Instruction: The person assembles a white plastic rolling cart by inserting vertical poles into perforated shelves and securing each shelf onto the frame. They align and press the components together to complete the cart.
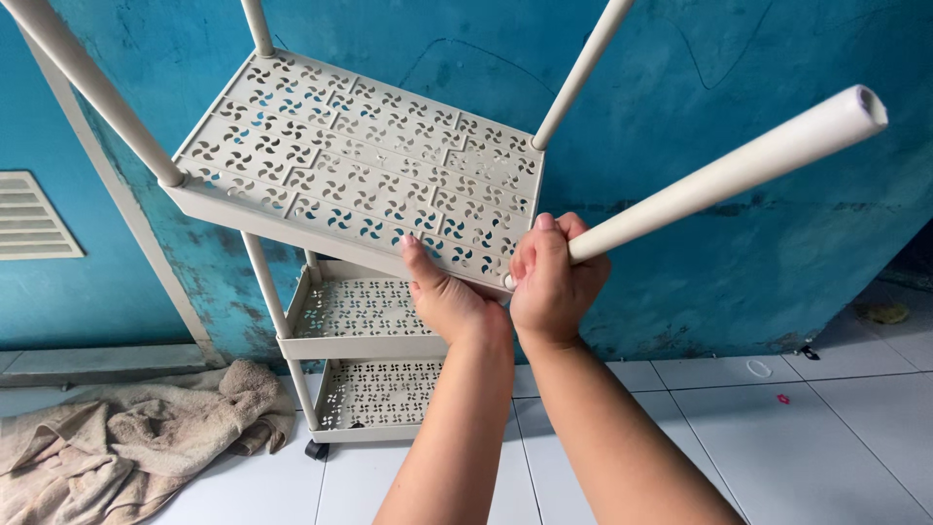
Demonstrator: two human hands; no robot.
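Cream plastic perforated top shelf (360, 160) of a three-tier wheeled rack, steadied at its near corner by the left hand (442, 297), fingers pressed against the rim. Right hand (552, 277), fingers clenched around a cream plastic tube post (729, 175), seats its lower end at that corner socket.

Towel (126, 437) on floor (826, 437), left of shelf rack (360, 165).

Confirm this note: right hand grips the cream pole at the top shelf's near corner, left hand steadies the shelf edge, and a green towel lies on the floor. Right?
Not quite. In the head view the towel is beige, not green. The right hand does grip the cream pole at the top shelf's near corner, and the left hand steadies its edge.
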